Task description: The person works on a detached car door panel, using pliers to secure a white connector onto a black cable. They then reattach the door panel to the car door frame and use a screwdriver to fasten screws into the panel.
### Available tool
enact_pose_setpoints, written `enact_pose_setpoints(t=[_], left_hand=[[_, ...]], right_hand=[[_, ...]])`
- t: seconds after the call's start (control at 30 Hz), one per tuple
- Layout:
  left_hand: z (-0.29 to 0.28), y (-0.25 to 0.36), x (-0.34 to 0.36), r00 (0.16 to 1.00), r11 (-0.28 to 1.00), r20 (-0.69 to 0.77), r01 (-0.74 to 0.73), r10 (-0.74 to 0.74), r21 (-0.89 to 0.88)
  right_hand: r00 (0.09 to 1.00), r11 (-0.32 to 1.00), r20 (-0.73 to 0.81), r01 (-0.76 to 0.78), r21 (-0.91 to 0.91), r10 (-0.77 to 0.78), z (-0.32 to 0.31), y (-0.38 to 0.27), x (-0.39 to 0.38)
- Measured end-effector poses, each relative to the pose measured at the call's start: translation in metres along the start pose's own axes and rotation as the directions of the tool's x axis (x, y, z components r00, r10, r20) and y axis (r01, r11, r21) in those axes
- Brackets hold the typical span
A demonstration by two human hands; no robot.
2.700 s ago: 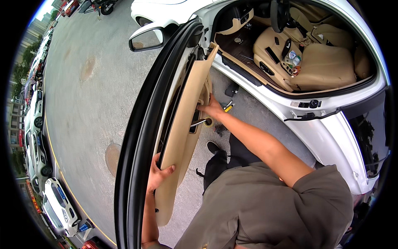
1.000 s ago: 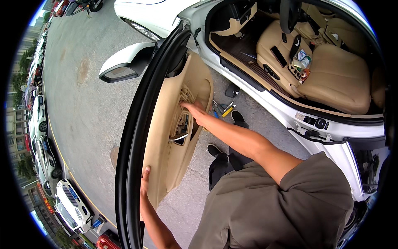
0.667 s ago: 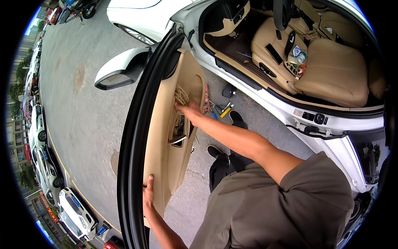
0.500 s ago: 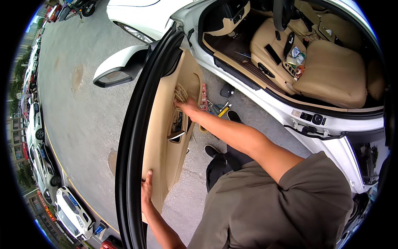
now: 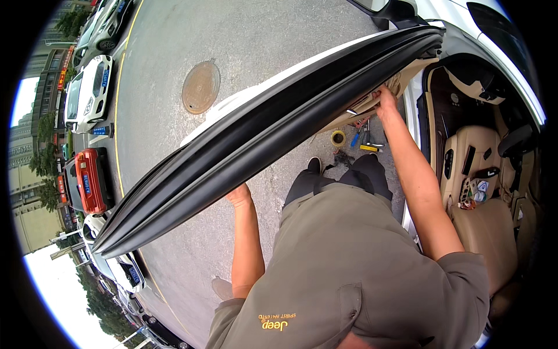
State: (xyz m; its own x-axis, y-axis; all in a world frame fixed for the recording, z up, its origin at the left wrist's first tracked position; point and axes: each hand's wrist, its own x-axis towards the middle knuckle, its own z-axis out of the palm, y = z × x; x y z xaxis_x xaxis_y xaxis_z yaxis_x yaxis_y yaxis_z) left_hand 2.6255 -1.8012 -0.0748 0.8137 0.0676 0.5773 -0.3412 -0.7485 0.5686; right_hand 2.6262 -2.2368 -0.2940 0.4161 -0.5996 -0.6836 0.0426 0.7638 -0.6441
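Note:
The open car door's black window frame (image 5: 256,157) runs diagonally across the view, with the beige door panel (image 5: 407,75) under its upper right part. My right hand (image 5: 385,99) grips that panel near the handle area. My left hand (image 5: 238,195) reaches under the frame lower down, fingers curled and partly hidden, so what they hold is unclear. A yellow tape roll (image 5: 338,138), a blue screwdriver (image 5: 356,138) and a yellow-handled tool (image 5: 370,148) lie on the ground beyond my feet.
The white car body (image 5: 412,174) is at my right; its tan seat (image 5: 482,232) holds a phone (image 5: 468,160) and small items. Parked cars (image 5: 87,93) (image 5: 87,180) line the left beyond asphalt (image 5: 151,145) with a manhole cover (image 5: 200,86).
My view has turned, so the door now lies diagonally instead of upright and the car interior is farther right. The black frame now covers most of the beige panel. Both hands remain at the door.

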Motion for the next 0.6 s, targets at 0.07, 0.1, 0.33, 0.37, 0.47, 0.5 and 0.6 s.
enact_pose_setpoints(t=[0.07,0.1,0.33,0.37,0.47,0.5,0.6], left_hand=[[-0.022,-0.015,-0.007,0.928,0.917,-0.024,0.363,-0.372,-0.166],[-0.016,-0.014,0.0,0.83,0.776,-0.046,0.497,-0.555,-0.388],[-0.015,-0.023,0.032,0.651,0.389,0.211,0.648,-0.729,-0.655],[-0.016,-0.038,0.03,0.73,0.504,0.163,0.598,-0.664,-0.623],[-0.015,-0.055,0.033,0.859,0.709,0.057,0.455,-0.508,-0.538],[-0.017,-0.057,0.034,0.867,0.727,0.058,0.45,-0.495,-0.518],[-0.006,-0.04,0.045,0.852,0.707,0.116,0.492,-0.51,-0.509]], right_hand=[[0.999,0.999,0.027,-0.033,-0.016,0.034,0.001,-0.006,-0.01],[0.999,0.998,0.034,-0.039,-0.042,0.04,-0.002,-0.006,-0.002],[0.996,0.999,0.082,-0.021,-0.044,0.025,-0.01,-0.004,0.013],[0.995,0.997,0.086,-0.049,-0.056,0.054,-0.009,-0.004,0.013],[0.994,0.995,0.061,-0.089,-0.042,0.091,-0.005,-0.001,0.005],[0.995,0.995,0.048,-0.085,-0.041,0.087,-0.002,-0.001,0.002],[0.997,0.997,0.035,-0.068,-0.036,0.069,-0.007,-0.004,0.009]])
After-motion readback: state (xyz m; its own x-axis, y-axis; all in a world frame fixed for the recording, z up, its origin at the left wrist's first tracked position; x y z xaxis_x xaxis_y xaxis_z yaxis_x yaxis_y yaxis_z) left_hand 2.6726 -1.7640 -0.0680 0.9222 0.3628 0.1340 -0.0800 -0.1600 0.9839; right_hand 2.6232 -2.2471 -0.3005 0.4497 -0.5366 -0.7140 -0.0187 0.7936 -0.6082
